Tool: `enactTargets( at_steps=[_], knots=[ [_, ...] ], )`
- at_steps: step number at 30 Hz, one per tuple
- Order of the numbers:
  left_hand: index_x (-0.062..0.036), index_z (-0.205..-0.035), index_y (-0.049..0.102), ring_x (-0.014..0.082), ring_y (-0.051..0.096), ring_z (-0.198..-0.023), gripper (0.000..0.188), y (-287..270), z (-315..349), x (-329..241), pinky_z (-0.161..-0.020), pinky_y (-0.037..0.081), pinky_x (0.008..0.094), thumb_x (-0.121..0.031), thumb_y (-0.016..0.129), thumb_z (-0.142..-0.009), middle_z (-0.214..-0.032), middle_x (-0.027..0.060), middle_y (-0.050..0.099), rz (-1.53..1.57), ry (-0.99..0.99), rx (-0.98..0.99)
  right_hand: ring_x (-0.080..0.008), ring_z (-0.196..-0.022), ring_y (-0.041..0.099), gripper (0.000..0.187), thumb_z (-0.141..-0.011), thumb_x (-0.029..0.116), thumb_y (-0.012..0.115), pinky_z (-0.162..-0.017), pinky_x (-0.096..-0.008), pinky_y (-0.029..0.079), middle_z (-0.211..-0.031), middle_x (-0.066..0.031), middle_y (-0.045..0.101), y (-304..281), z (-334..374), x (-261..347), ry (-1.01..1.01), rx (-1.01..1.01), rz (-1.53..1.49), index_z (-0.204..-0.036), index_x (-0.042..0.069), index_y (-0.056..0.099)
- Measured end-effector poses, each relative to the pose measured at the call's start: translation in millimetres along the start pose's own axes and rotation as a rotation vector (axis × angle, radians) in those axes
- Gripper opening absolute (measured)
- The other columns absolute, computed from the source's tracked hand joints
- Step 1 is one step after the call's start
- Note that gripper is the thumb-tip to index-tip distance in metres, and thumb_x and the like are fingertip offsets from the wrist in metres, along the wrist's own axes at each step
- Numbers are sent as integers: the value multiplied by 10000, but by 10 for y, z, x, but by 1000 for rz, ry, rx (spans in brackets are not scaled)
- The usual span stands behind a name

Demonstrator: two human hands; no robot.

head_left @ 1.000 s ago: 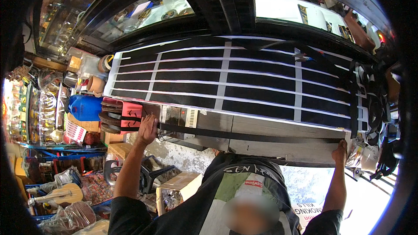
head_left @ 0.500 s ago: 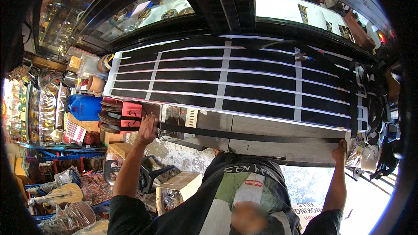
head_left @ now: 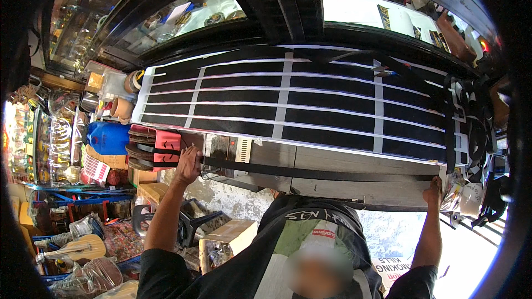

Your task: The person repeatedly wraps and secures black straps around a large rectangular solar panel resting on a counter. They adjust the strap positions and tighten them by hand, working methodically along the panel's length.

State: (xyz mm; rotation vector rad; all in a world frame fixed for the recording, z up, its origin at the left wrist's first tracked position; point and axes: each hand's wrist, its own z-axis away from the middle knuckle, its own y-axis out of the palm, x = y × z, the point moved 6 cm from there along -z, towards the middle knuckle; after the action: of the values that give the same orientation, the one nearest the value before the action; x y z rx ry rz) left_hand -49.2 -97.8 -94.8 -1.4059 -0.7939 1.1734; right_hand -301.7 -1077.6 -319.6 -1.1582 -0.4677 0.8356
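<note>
A long black strap [head_left: 316, 175] runs nearly straight across the front of the bench, pulled between my two hands. My left hand [head_left: 189, 165] is closed on its left end, beside a pink holder [head_left: 167, 139] with brown round discs and black bands. At the far right, my right hand [head_left: 433, 190] pinches the other end near the bench's corner; its fingertips are small in view. Behind the strap lies a white board [head_left: 284, 94] covered with rows of black strips, with pale bands crossing them.
A blue jug [head_left: 108, 137] and tape rolls [head_left: 133, 81] stand left. Loose black straps [head_left: 479, 127] bunch at the board's right end. A dark-framed glass cabinet [head_left: 277, 11] rises behind. Below left are a cardboard box [head_left: 227, 235], a dark chair [head_left: 191, 224] and a small guitar [head_left: 77, 248].
Both hands keep their places and their hold on the strap. The strap's middle sits very slightly differently.
</note>
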Motion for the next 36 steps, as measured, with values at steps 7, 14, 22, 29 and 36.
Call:
enactTargets(
  at_steps=[7,14,22,29,36],
  knots=[
    [-34,-1022,579,468,574,-1013,404,16,3,13,-898,423,572,-331,333,-1141,-992,218,603,11,22,-20,-367,-1522,409,784,-870,62,551,-1269,-370,357,-1658,-185,367,90,-105,-55,-38,-50,93,-1634,-3,385],
    [-42,-1010,569,459,575,-1011,387,11,-3,14,-891,420,564,-323,337,-1141,-989,208,598,-7,30,-22,-391,-1475,468,754,-894,40,551,-1228,-390,412,-1663,-169,374,239,-181,-200,-4,-58,105,-1634,40,403],
    [-39,-982,564,435,563,-945,343,-13,-8,-39,-837,401,525,-279,367,-1129,-933,195,575,-29,82,-62,-398,-1431,521,719,-935,65,553,-1196,-388,449,-1669,-142,377,186,-148,-173,2,-50,33,-1637,50,396],
    [-45,-977,574,426,567,-935,333,-25,-14,-69,-831,402,521,-257,369,-1131,-927,191,584,-35,120,-90,-367,-1451,507,760,-848,45,571,-1204,-375,436,-1672,-136,378,176,-142,-175,-9,-85,60,-1601,42,472],
    [-48,-997,599,428,580,-956,333,-22,-12,-46,-843,409,525,-253,373,-1131,-947,190,605,-21,67,-50,-363,-1439,511,746,-863,33,583,-1191,-363,438,-1645,-134,412,205,-165,-165,-65,-108,108,-1601,51,470]
  ],
)
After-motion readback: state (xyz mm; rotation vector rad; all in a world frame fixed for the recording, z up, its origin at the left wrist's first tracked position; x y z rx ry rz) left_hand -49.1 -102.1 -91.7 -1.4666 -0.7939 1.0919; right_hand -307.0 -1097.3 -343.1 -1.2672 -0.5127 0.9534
